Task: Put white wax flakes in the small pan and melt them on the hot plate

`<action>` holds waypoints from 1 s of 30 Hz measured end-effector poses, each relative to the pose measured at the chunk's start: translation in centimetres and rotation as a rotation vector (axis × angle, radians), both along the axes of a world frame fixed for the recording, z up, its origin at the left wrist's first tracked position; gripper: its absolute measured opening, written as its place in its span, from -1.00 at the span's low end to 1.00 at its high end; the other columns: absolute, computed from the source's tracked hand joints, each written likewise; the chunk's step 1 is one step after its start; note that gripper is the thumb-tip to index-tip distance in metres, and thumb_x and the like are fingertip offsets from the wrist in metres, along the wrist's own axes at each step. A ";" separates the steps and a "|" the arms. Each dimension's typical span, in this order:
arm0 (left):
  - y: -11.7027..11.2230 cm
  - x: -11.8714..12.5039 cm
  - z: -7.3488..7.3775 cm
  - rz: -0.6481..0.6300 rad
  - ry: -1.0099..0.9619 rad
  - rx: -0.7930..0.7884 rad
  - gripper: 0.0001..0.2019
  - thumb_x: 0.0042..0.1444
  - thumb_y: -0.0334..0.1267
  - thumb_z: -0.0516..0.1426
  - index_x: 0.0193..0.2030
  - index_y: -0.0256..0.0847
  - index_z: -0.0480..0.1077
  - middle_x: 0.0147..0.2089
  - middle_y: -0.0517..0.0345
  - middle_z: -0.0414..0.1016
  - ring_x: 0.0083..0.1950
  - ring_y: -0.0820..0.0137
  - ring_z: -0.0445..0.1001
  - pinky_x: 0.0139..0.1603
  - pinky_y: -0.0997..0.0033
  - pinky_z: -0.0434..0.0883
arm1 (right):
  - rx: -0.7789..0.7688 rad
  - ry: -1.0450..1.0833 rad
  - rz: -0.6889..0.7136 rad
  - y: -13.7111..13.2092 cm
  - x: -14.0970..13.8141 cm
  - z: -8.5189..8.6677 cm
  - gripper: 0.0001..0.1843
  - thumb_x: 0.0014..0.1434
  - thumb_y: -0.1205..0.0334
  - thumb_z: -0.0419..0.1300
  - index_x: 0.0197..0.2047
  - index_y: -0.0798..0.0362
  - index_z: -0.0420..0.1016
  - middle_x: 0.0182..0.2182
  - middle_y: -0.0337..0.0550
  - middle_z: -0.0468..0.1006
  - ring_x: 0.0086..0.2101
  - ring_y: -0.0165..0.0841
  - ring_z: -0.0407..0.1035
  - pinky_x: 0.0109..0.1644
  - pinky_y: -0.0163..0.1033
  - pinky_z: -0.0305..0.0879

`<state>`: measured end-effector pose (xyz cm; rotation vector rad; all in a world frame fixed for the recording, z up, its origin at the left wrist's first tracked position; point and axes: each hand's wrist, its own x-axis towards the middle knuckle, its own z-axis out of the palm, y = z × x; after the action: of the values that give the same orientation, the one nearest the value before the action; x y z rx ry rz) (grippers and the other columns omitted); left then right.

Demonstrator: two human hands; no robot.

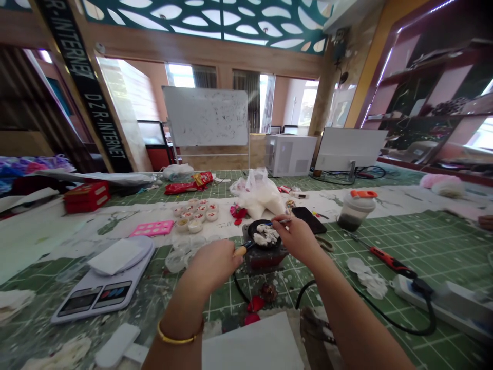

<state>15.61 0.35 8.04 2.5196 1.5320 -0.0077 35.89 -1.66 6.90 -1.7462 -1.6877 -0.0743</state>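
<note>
My left hand (217,263) is closed around the wooden handle (240,251) of a small black frying pan (252,227). The pan rests on a small dark red electric hot plate (265,259). White lumpy material (268,235) lies in the pan, partly in broken clumps. My right hand (296,234) pinches a thin stirring tool (275,222) with a bluish shaft, its tip among the white clumps at the pan's far side. Fingers hide part of the tool, so its exact kind cannot be made out.
A digital kitchen scale (110,288) sits left, near a pink mould (153,228) and several small filled cups (196,213). Behind the pan stands a plastic bag of white material (262,195). Rightward are a shaker cup (356,210), a soldering iron (391,259) and a power strip (442,303) with cables.
</note>
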 end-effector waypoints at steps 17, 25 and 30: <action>0.0 0.1 -0.1 -0.017 -0.002 -0.021 -0.65 0.00 0.01 -0.10 -0.46 -0.20 0.33 -0.42 0.07 0.43 -0.44 0.36 0.37 -0.57 0.47 0.07 | -0.093 -0.077 -0.067 -1.1 1.0 0.8 -0.63 0.15 0.13 -0.12 -0.34 0.10 0.46 -0.40 -0.08 0.52 -0.33 -0.33 0.37 -0.29 -0.33 0.10; -0.2 0.3 0.0 -0.021 0.012 -0.020 -0.66 0.01 -0.01 -0.12 -0.45 -0.18 0.34 -0.41 0.09 0.43 -0.44 0.35 0.35 -0.53 0.44 0.10 | -0.109 -0.030 -0.024 -1.2 1.0 0.9 -0.63 0.14 0.10 -0.10 -0.40 0.07 0.46 -0.40 -0.12 0.51 -0.34 -0.36 0.35 -0.32 -0.35 0.09; -0.3 0.3 0.0 0.000 0.016 -0.016 -0.66 0.01 -0.01 -0.12 -0.44 -0.17 0.33 -0.40 0.09 0.44 -0.43 0.35 0.36 -0.52 0.45 0.10 | -0.069 -0.026 -0.072 -0.9 0.8 0.6 -0.66 0.13 0.12 -0.09 -0.33 0.06 0.46 -0.39 -0.12 0.52 -0.34 -0.35 0.37 -0.32 -0.35 0.10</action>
<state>15.94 0.06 8.09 2.5137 1.5314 -0.0396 36.70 -2.61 7.51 -1.8647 -1.6641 -0.0723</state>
